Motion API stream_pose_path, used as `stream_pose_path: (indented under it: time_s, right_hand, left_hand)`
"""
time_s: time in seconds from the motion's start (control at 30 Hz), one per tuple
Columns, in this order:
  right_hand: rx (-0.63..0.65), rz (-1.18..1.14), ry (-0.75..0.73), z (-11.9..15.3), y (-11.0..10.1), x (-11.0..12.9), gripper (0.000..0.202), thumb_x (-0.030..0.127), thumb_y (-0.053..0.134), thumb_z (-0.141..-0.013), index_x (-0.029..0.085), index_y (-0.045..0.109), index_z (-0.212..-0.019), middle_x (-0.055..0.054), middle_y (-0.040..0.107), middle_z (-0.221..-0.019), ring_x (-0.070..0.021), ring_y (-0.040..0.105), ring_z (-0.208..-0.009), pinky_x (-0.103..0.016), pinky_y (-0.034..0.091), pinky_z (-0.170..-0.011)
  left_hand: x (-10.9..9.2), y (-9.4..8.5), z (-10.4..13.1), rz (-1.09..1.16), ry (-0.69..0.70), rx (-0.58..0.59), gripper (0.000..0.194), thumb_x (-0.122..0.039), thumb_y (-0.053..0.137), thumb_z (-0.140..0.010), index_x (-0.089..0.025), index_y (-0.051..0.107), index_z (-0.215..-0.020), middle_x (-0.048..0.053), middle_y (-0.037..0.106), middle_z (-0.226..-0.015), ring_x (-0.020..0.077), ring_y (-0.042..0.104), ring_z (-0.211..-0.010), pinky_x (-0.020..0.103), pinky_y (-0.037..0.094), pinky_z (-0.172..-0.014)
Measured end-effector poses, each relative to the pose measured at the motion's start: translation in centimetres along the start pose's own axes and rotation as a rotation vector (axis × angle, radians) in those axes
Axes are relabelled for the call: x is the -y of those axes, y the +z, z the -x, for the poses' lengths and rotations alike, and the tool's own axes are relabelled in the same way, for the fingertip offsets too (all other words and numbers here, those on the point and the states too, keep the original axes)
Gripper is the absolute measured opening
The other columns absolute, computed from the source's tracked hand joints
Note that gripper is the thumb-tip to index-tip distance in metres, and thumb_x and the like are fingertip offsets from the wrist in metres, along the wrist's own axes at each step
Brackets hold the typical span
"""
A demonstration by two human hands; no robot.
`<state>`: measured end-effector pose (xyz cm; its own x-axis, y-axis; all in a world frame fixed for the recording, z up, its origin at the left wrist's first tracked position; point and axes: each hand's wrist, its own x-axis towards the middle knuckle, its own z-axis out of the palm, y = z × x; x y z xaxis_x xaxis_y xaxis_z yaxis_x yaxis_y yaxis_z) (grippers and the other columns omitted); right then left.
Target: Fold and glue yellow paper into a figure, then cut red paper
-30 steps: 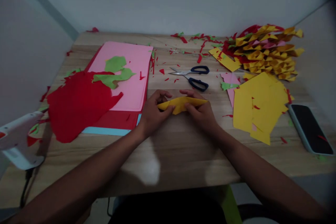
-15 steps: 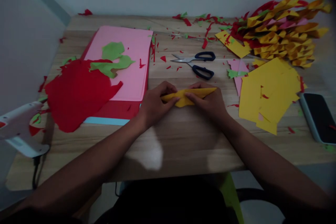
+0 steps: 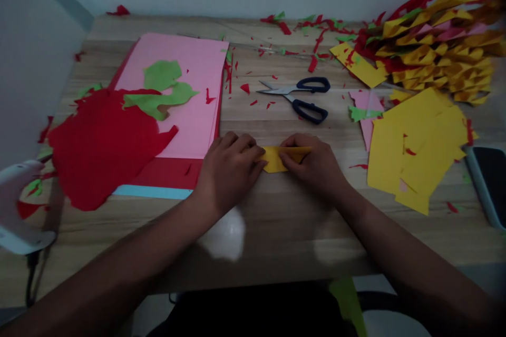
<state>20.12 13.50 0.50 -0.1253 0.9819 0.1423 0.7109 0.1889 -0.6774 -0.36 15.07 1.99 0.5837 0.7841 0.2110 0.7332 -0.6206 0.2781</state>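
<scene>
A small folded piece of yellow paper [image 3: 275, 159] lies low at the middle of the table, between both hands. My left hand [image 3: 235, 163] presses on its left end, fingers curled over it and thumb at the near edge. My right hand [image 3: 312, 160] pinches the right end between thumb and fingers, along a folded strip. Part of the paper is hidden under the fingers. Just beyond the hands lie open scissors [image 3: 310, 108] with dark blue handles, blades pointing left.
Pink sheets [image 3: 190, 131], red crumpled paper [image 3: 103, 142] and green scraps [image 3: 162, 73] lie at left, near a white glue gun [image 3: 19, 221]. At right are yellow sheets [image 3: 419, 137], a phone [image 3: 490, 184] and a folded yellow paper piece [image 3: 443, 58]. Scraps litter the back.
The yellow paper has come down nearer the tabletop and looks flatter. My left hand has turned over its left end; my right hand keeps its pinch. The view has shifted slightly.
</scene>
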Motion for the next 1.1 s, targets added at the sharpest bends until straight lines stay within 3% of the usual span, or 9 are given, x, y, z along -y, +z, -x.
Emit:
stream_pose_path:
  time_s: [0.23, 0.43, 0.7, 0.9, 1.1]
  right_hand:
    - [0.026, 0.004, -0.040, 0.1, -0.1, -0.5, 0.014, 0.026, 0.068, -0.084, 0.025, 0.073, -0.096, -0.004, 0.074, -0.092, -0.0257, 0.064, -0.089, -0.043, 0.047, -0.083]
    - [0.081, -0.057, -0.166, 0.2, -0.6, -0.7, 0.017, 0.024, 0.064, -0.090, 0.031, 0.077, -0.099, -0.002, 0.069, -0.085, -0.0211, 0.060, -0.083, -0.037, 0.044, -0.076]
    - [0.196, 0.146, -0.335, 0.4, -1.0, -1.3, 0.032, 0.019, 0.062, -0.091, 0.036, 0.074, -0.115, -0.004, 0.064, -0.092, -0.0211, 0.054, -0.086, -0.037, 0.042, -0.077]
    - [0.241, 0.153, -0.371, 0.3, -1.7, -1.0, 0.038, 0.018, 0.063, -0.089, 0.036, 0.071, -0.122, -0.005, 0.068, -0.110, -0.0240, 0.055, -0.095, -0.042, 0.047, -0.086]
    - [0.290, 0.123, -0.372, 0.1, -2.0, -0.9, 0.046, 0.016, 0.065, -0.087, 0.038, 0.067, -0.126, 0.001, 0.067, -0.129, -0.0252, 0.054, -0.100, -0.045, 0.048, -0.092]
  left_hand:
    - [0.4, 0.0, 0.0, 0.040, -0.010, 0.016, 0.018, -0.030, 0.060, -0.092, -0.024, 0.074, -0.103, 0.005, 0.069, -0.106, 0.0239, 0.056, -0.093, 0.040, 0.047, -0.081]
    - [0.9, 0.3, -0.1, 0.059, -0.033, 0.023, 0.020, -0.032, 0.065, -0.088, -0.028, 0.073, -0.105, 0.004, 0.069, -0.108, 0.0252, 0.056, -0.095, 0.041, 0.045, -0.079]
    - [1.6, 1.0, -0.5, 0.152, -0.058, -0.044, 0.018, -0.040, 0.067, -0.088, -0.024, 0.071, -0.094, 0.004, 0.070, -0.098, 0.0229, 0.057, -0.089, 0.038, 0.043, -0.076]
    - [1.8, 0.9, -0.5, 0.180, -0.014, -0.024, 0.016, -0.037, 0.065, -0.090, -0.030, 0.073, -0.102, 0.003, 0.068, -0.099, 0.0215, 0.058, -0.089, 0.037, 0.043, -0.075]
    - [1.8, 0.8, -0.3, 0.118, 0.014, 0.005, 0.016, -0.036, 0.062, -0.092, -0.034, 0.076, -0.100, 0.004, 0.069, -0.103, 0.0222, 0.058, -0.090, 0.038, 0.043, -0.074]
